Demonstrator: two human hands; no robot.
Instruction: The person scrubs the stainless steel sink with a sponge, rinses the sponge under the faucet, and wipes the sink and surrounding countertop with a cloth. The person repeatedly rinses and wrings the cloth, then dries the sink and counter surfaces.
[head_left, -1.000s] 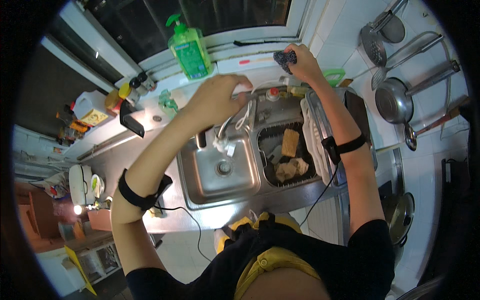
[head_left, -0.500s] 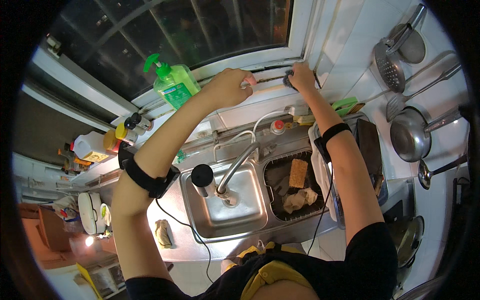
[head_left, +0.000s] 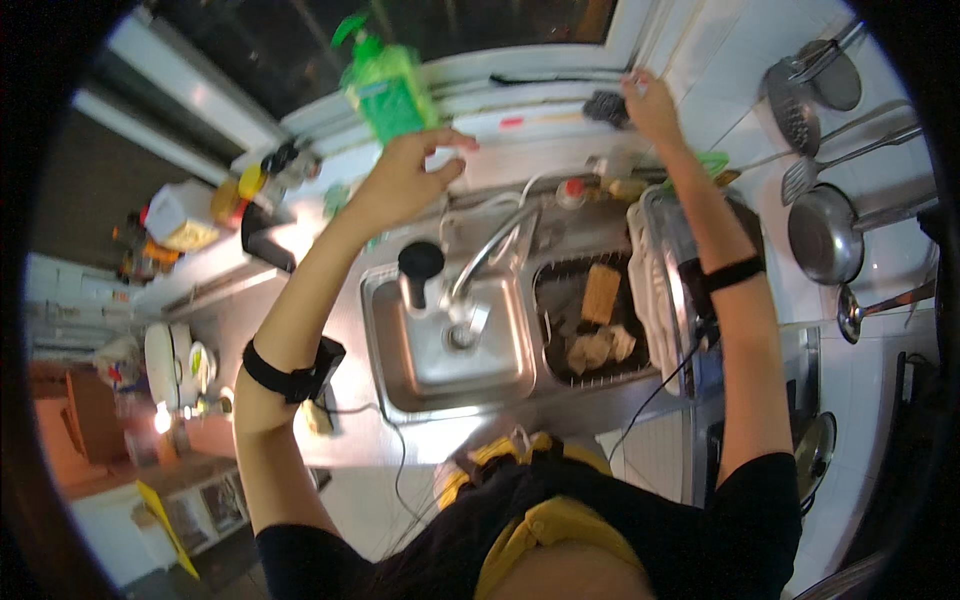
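My right hand (head_left: 652,108) is at the window corner, its fingers drawn together; what they hold, if anything, is too blurred to make out. Beside it on the sill lies a dark grey scouring pad (head_left: 605,107), apart from the fingers. A thin black strip (head_left: 555,79) runs along the window frame toward those fingertips. My left hand (head_left: 405,178) hovers in front of the sill, holding nothing, with thumb and fingers apart. Close behind it stands a green pump bottle (head_left: 388,92). A small pink piece (head_left: 512,122) and a thin yellow-orange strip (head_left: 562,118) show on the sill.
Below are a steel sink (head_left: 450,372) with a curved faucet (head_left: 490,250) and a dark draining basket (head_left: 545,345) holding a brown sponge (head_left: 600,293) and a crumpled cloth (head_left: 598,350). Ladles and a steel pan (head_left: 825,232) hang at right. Jars (head_left: 252,185) stand at left.
My right hand has come off the scouring pad and moved up and right to the window corner. My left hand has drawn back from the sill, lower left. The view has shifted.
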